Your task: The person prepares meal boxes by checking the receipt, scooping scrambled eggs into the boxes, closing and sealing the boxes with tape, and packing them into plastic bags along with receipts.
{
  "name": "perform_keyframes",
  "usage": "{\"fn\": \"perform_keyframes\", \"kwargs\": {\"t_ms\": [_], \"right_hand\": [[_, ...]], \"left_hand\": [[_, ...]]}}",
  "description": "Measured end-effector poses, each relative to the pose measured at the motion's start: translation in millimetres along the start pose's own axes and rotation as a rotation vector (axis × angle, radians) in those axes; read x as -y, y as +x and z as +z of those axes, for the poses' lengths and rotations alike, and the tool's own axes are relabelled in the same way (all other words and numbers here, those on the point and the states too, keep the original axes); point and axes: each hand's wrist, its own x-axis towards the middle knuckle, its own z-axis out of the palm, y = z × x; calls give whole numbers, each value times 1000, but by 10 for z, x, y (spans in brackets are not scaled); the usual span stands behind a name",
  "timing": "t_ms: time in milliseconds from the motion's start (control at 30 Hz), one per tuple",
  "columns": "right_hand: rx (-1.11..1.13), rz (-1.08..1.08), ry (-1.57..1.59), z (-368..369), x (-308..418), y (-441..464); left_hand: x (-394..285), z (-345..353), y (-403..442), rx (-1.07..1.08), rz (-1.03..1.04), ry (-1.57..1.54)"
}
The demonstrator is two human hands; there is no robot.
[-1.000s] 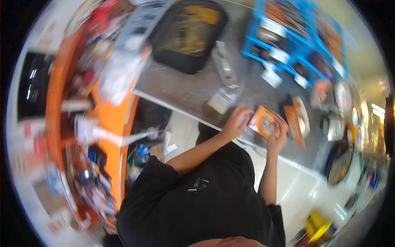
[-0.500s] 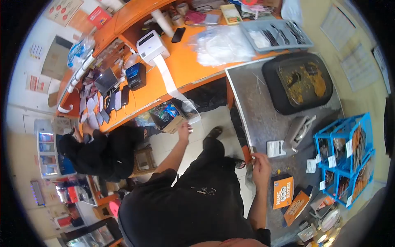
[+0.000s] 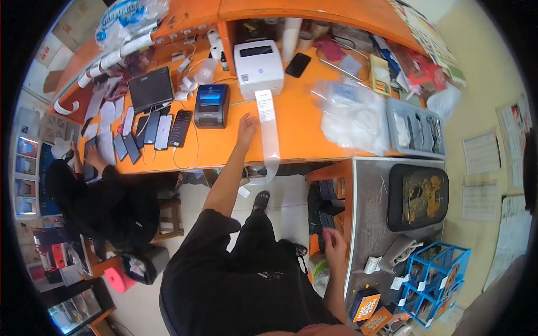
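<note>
My left hand (image 3: 246, 131) is over the orange counter, just left of the paper strip (image 3: 269, 131) hanging from the white label printer (image 3: 258, 64). Its fingers are loosely bent and look apart, with nothing visible in them; whether they touch the strip I cannot tell. Print shows on the strip's top part, and its lower end curls over the counter's edge. My right hand (image 3: 334, 246) hangs beside the left edge of the grey side table (image 3: 367, 196). Its fingers are loosely bent and hold nothing that I can see.
A dark printer (image 3: 212, 106), several phones (image 3: 162, 132) and a laptop (image 3: 151, 88) lie to the left. Plastic bags (image 3: 350, 117) and a cutlery tray (image 3: 395, 147) are to the right. Another person (image 3: 106, 199) sits at the left. Blue baskets (image 3: 440, 255) stand on the side table.
My view has turned toward the counter and label printer. My left hand has moved from above the floor by the carton to beside the strip. My right hand has come off the side table's edge.
</note>
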Motion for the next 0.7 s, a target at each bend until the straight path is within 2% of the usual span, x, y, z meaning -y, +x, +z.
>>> {"fn": "perform_keyframes", "kwargs": {"t_ms": [100,133,200,300,400,500,700], "right_hand": [[134,-262,-220,601,591,956],[171,-298,-221,832,754,1259],[165,-540,-324,1316,1026,1896],[153,-718,-460,1970,1308,2737],[116,-843,-570,2505,1475,3359],[52,-957,-779,2799,1479,3665],[202,-803,-760,2850,1408,3887]], "left_hand": [[-148,106,203,193,-159,-225],[-154,114,260,219,-166,-220],[-114,112,324,281,-180,-206],[31,107,379,246,-43,-64],[-156,109,261,240,47,-168],[-87,61,284,223,33,-131],[-127,51,369,266,-22,-190]]}}
